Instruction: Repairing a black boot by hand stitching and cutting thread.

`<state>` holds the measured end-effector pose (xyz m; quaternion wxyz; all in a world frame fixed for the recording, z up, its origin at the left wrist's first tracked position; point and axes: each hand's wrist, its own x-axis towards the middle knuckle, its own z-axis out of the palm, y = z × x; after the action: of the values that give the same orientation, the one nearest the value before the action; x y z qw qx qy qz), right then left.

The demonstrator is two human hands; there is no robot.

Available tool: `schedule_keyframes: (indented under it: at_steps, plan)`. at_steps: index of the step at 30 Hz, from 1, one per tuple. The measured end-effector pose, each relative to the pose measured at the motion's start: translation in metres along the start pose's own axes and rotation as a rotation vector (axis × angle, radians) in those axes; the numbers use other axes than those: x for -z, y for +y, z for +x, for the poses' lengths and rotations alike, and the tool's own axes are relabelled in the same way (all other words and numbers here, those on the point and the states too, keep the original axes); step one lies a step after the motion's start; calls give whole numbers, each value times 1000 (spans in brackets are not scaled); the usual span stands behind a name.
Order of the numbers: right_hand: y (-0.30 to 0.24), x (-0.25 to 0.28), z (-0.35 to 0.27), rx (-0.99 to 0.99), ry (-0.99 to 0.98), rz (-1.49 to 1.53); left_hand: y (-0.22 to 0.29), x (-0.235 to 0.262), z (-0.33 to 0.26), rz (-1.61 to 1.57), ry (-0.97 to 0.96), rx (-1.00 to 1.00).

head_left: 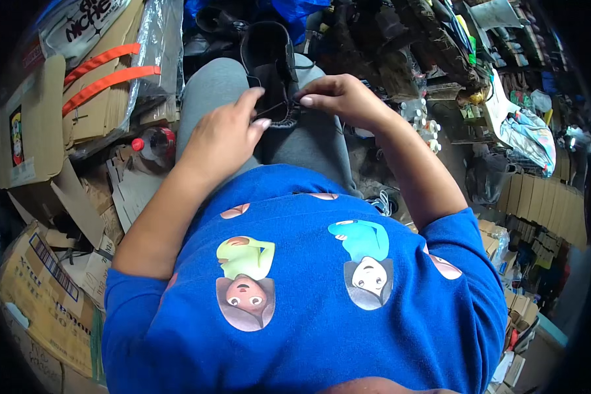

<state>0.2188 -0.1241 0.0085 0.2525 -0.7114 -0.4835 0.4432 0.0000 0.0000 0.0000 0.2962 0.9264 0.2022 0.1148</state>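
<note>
On your left, you have a bottle (159, 146) with a red cap, lying beside some cardboard. Farther left, a box (38, 131) stands with its flap up, next to orange bands (108, 85) that cross a stack of cardboard under clear plastic (154, 52). A white bag (79, 29) with dark print sits at your far left, and a yellowish carton (46, 302) lies near left. Far ahead of you is blue plastic (297, 12). On your right are small white bottles (428, 128), a pale blue cloth (530, 141) and stacked cardboard pieces (545, 205).
</note>
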Motion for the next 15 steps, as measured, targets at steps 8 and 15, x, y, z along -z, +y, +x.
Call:
schedule_keyframes:
  at_steps: [8, 15]
  plan:
    - [34, 35, -38, 237, -88, 1360, -41, 53, -31, -264, -375, 207]
    - [29, 31, -35, 7, 205, 334, -33, 39, 28, -1211, 119, 144]
